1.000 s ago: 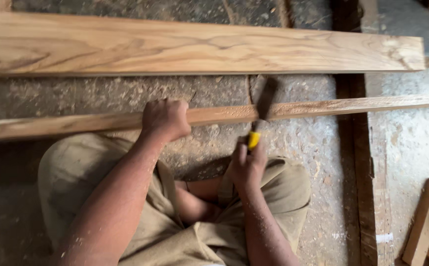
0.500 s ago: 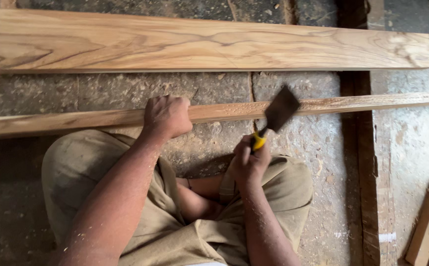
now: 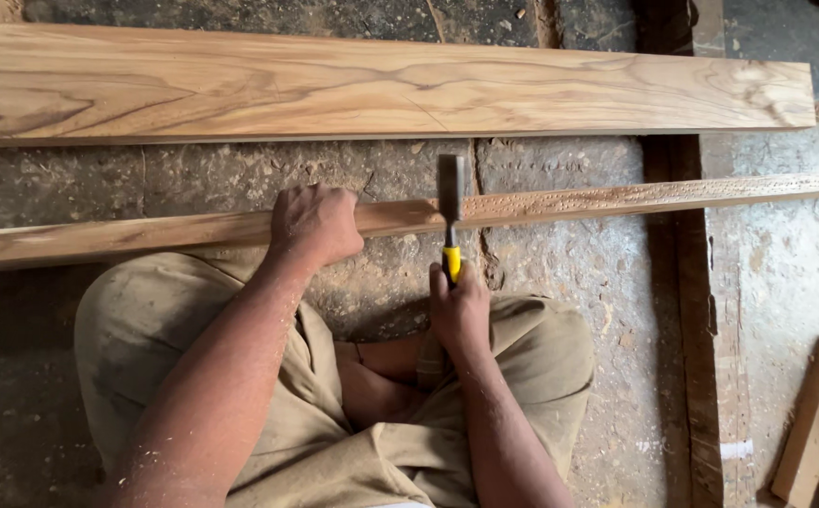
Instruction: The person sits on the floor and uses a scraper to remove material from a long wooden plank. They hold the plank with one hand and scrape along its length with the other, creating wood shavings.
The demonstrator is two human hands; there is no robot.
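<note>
Chisel (image 3: 451, 202) now upright across pale strip (image 3: 616, 199).

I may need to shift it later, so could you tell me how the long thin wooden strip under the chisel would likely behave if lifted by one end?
The strip is long and slender, so it would probably sag and bounce. It looks light for its length. Its edges are squared, so rolling seems unlikely. The left hand presses it while the right hand holds the chisel.

Your arms are bare to the elbow and beyond, dusted with pale sawdust. Your left hand (image 3: 313, 224) and right hand (image 3: 459, 310) wear no gloves. Loose khaki trousers (image 3: 146, 329), creased and dusty, fill six o'clock.
</note>
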